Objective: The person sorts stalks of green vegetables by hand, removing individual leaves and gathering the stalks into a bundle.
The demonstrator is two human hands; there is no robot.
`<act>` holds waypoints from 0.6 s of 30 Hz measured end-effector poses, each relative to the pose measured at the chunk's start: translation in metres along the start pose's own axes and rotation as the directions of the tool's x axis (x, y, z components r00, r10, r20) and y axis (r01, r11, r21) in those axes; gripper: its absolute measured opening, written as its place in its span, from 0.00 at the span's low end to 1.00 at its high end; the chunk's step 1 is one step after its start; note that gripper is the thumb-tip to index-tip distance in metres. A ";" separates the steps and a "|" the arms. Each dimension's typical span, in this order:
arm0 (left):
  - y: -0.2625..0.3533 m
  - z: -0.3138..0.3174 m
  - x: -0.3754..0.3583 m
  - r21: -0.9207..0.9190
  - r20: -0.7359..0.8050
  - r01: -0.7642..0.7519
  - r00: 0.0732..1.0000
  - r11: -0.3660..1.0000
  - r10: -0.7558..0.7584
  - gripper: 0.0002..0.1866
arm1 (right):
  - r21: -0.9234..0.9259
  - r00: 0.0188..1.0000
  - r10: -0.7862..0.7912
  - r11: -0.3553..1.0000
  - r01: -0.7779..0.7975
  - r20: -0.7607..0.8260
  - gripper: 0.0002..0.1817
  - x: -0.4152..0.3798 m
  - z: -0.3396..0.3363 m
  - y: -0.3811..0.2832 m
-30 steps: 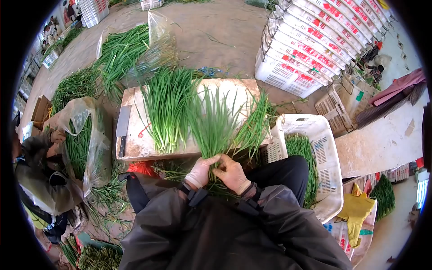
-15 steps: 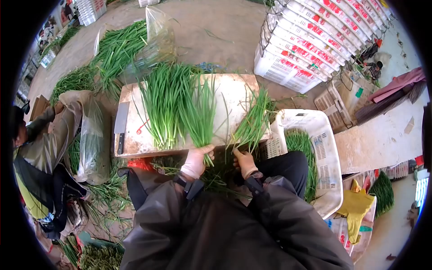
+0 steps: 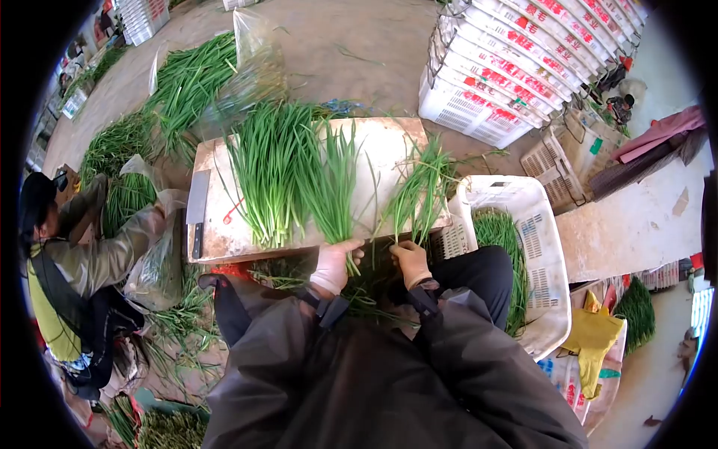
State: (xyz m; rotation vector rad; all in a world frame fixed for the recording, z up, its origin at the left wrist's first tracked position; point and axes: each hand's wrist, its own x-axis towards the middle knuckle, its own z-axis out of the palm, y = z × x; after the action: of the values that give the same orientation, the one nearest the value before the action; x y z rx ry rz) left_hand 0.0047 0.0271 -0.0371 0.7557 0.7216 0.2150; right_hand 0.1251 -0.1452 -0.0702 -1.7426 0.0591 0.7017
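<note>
My left hand (image 3: pixel 336 263), in a pale glove, is closed around the stem ends of a bunch of garlic chives (image 3: pixel 334 191) at the board's near edge. The leaves of that bunch fan away across the white board (image 3: pixel 368 161). A thicker pile of garlic chives (image 3: pixel 269 179) lies just left of it. My right hand (image 3: pixel 410 263), also gloved, has its thumb and fingers pinched together below a loose, untidy heap of chives (image 3: pixel 420 187). What sits in that pinch, if anything, I cannot make out.
A knife (image 3: pixel 197 209) and a red tie (image 3: pixel 233 212) lie at the board's left. By my right knee stands a white crate (image 3: pixel 550 258) with chives inside. Stacked crates (image 3: pixel 479 112) rise behind. On the left a person (image 3: pixel 90 254) handles a bagged bundle of chives (image 3: pixel 129 198).
My left hand has shifted slightly right and up with its bunch. My right hand has risen a little, still pinched. The person at left has turned and reached over the bag, exposing chives.
</note>
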 end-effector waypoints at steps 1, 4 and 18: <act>0.000 0.002 -0.001 0.004 -0.008 0.000 1.000 1.000 0.000 0.07 | 0.055 0.994 -0.098 0.994 0.095 0.043 0.11 0.000 0.000 -0.001; 0.002 0.009 -0.006 0.048 0.017 0.013 1.000 0.999 -0.014 0.08 | -0.358 0.883 -0.458 0.811 0.462 0.103 0.11 -0.019 0.005 -0.019; -0.012 0.028 0.000 0.118 0.014 -0.071 0.997 0.991 0.069 0.07 | -0.762 0.603 -0.760 0.235 0.604 0.243 0.07 -0.064 0.028 -0.035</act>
State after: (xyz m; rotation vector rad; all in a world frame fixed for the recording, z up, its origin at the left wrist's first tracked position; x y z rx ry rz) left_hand 0.0225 0.0027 -0.0310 0.8952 0.7039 0.2337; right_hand 0.0746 -0.1302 -0.0126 -2.3832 -1.0454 -0.2104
